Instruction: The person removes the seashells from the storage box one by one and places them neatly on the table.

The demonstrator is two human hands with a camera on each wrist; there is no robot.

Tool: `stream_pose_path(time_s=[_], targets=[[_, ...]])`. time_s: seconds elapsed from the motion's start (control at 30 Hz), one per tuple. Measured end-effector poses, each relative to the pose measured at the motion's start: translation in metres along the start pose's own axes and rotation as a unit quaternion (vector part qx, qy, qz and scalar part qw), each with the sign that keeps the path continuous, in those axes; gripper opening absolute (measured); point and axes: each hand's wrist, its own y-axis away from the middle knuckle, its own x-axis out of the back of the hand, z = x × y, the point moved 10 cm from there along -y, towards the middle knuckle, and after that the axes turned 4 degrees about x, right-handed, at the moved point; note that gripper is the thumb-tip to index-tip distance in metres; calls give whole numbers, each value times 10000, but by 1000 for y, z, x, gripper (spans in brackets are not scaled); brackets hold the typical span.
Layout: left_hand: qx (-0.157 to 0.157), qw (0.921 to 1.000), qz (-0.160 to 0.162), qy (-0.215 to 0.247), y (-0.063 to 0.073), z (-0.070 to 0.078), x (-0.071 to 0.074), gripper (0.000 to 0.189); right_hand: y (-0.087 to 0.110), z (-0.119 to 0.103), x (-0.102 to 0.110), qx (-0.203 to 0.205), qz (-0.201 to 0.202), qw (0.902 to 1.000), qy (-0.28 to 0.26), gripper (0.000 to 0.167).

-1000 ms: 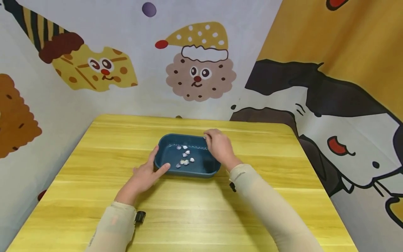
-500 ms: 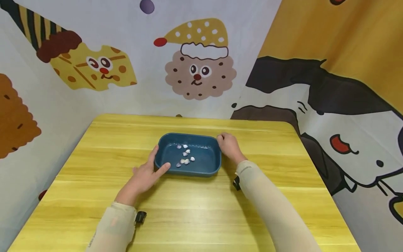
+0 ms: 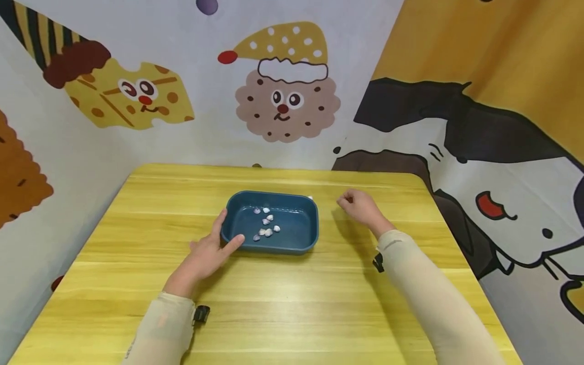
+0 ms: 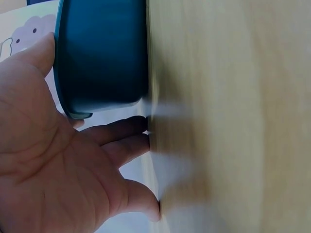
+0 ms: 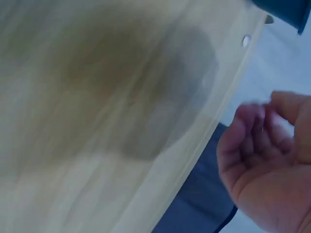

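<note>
A dark blue rectangular dish (image 3: 292,243) stands on the table, with several small white and purplish seashells (image 3: 268,232) inside. Another white shell (image 3: 311,197) peeks out behind the dish's far right corner; the right wrist view shows this shell (image 5: 246,41) lying on the tabletop. My left hand (image 3: 207,258) straddles the dish's left end, its thumb over the near rim and its index finger along the side. In the left wrist view, other fingertips (image 4: 143,141) touch the table. My right hand (image 3: 362,209) hovers right of the dish, fingers curled and thumb near the fingertips. Nothing shows between them.
The yellow wood-grain table (image 3: 292,304) reaches back to a cartoon-printed cloth (image 3: 283,152). Dark straps (image 3: 201,314) sit at both wrists over light sleeves.
My right hand has left the dish's far right rim and moved right. A white shell now shows behind that corner. The left hand has stayed on the dish.
</note>
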Motion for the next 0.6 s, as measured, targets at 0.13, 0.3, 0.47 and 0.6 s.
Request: stream_pose_path(time_s=[0.13,0.3,0.47,0.6], targets=[[29,10000,28,4,2,-3,3,101,5,15,5,-151,118,9984,528,39],[-1,10000,34,-33,4,-2,3,101,0,45,-2,-632,17,9915,1137,64],[-12,10000,20,-31,3,1,2,100,-15,48,-4,-211,275,9877,1522,49],[-78,10000,-52,-15,-1,5,0,101,-18,42,-2,205,600,9849,1612,27]])
